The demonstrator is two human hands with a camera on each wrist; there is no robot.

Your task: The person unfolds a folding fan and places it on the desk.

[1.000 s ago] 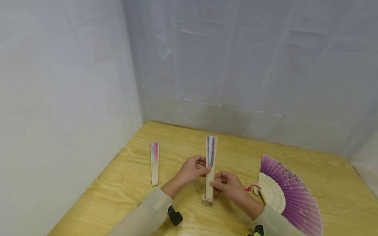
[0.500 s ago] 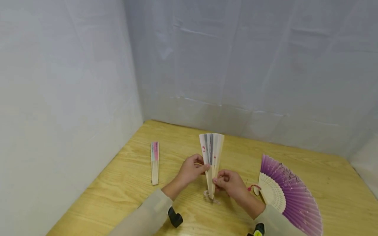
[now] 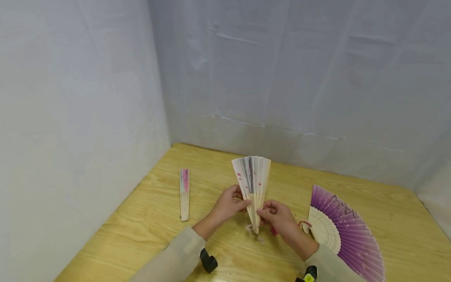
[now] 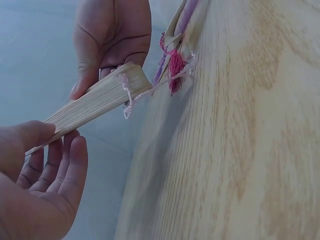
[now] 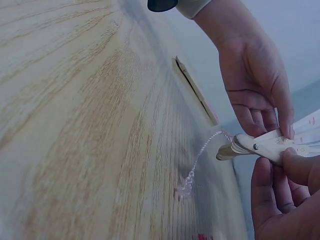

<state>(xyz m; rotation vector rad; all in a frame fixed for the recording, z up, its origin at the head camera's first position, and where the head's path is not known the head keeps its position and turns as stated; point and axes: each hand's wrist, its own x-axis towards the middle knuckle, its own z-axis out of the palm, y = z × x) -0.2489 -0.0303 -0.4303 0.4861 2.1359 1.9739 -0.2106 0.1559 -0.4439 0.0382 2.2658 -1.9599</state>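
Observation:
Between both hands, a white folding fan (image 3: pixel 251 176) with red and grey markings is partly spread, its leaf upward. My left hand (image 3: pixel 227 203) pinches its ribs on the left side. Lower down on the right side, my right hand (image 3: pixel 280 219) pinches the ribs between thumb and fingers. The fan's pivot end (image 5: pixel 245 146) is raised off the table in the right wrist view, and a pale pink tassel (image 5: pixel 186 182) hangs from it. In the left wrist view the stacked ribs (image 4: pixel 95 107) lie between the fingers of both hands.
A closed folding fan (image 3: pixel 184 196) with a pink and blue leaf lies at the left. On the right, a purple fan (image 3: pixel 352 223) lies spread on the wooden table (image 3: pixel 148 235), a red tassel at its pivot. White sheeting (image 3: pixel 299 78) encloses the back and left.
The white fan was nearly closed a second ago and has spread sideways into a narrow wedge. Its pivot end has risen slightly, and my right hand has shifted a little up and to the right.

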